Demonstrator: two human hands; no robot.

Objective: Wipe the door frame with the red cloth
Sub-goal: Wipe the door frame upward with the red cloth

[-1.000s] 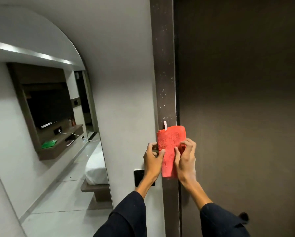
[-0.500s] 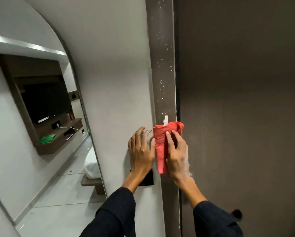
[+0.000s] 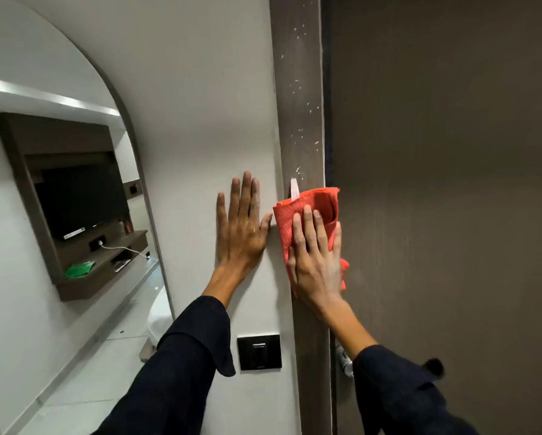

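Note:
A dark wooden door frame [image 3: 298, 89] runs straight up the middle, dotted with white specks above the cloth. The folded red cloth [image 3: 295, 218], with a white tag at its top, lies flat against the frame at mid height. My right hand [image 3: 316, 255] presses it there with fingers spread over the fabric. My left hand [image 3: 243, 230] rests flat on the white wall just left of the frame, fingers apart, holding nothing; its thumb nearly touches the cloth's edge.
The dark brown door [image 3: 445, 199] fills the right side. A black wall switch [image 3: 259, 352] sits below my left hand. An arched mirror [image 3: 59, 230] on the left reflects a TV unit and a bed. A metal door handle [image 3: 345, 361] peeks out under my right forearm.
My left hand let go of the cloth and moved left onto the wall, flat. My right hand flattened on the cloth and slid it up the frame.

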